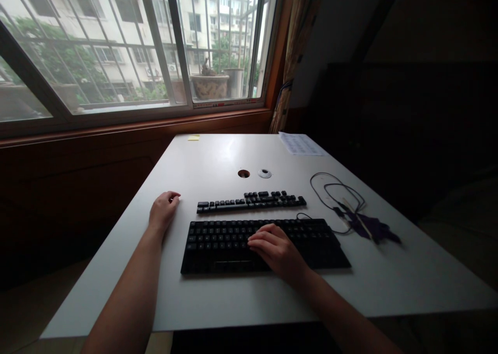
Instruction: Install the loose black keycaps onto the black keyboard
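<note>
On the bench [218, 307], the black keyboard [229, 245] has capped upper rows; its nearest rows look bare, so the work seems partway. The right hand [275, 248] covers its middle, fingers bent together, any hold untellable. The left hand [163, 211] rests loosely curled, grip hidden. Loose keycaps [272, 205] lie in rows behind.

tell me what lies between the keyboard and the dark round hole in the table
In the head view, loose black keycaps, set out in rows, lie between the keyboard and the dark round hole in the white table.
</note>
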`<state>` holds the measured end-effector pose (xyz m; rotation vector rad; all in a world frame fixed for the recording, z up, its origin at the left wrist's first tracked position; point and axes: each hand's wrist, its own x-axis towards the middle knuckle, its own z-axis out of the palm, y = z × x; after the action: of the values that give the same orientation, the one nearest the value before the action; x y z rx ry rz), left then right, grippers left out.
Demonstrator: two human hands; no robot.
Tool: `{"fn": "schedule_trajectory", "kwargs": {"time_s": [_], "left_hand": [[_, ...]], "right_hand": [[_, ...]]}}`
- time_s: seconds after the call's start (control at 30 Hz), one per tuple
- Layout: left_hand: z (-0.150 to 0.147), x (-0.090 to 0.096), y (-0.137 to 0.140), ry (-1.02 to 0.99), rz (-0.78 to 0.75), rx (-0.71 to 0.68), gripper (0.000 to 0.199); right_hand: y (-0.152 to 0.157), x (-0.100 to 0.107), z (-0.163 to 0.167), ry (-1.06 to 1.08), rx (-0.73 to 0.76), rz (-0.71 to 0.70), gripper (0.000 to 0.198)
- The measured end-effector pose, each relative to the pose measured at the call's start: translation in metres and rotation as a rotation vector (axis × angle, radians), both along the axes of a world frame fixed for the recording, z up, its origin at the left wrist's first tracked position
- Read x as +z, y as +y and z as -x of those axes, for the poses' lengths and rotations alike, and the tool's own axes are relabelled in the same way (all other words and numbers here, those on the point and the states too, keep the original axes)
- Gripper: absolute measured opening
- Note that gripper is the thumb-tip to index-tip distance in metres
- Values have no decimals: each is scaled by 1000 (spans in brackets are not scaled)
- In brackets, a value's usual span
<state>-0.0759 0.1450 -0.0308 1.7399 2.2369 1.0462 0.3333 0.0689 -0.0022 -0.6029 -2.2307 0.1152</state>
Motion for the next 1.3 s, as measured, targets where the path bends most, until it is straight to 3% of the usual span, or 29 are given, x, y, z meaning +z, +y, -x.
{"fn": "schedule_trajectory", "kwargs": {"time_s": [0.4, 0.73, 1.3], "left_hand": [[0, 0, 0, 0, 5, 4, 33], [-2, 2, -1, 0, 14, 6, 33], [1, 0, 2, 11, 28, 9, 31]], "right_hand": [[-4, -1, 3, 39, -28, -9, 7], [-4, -7, 0, 12, -55, 55, 15], [-9, -6, -2, -89, -94, -44, 14]]}}
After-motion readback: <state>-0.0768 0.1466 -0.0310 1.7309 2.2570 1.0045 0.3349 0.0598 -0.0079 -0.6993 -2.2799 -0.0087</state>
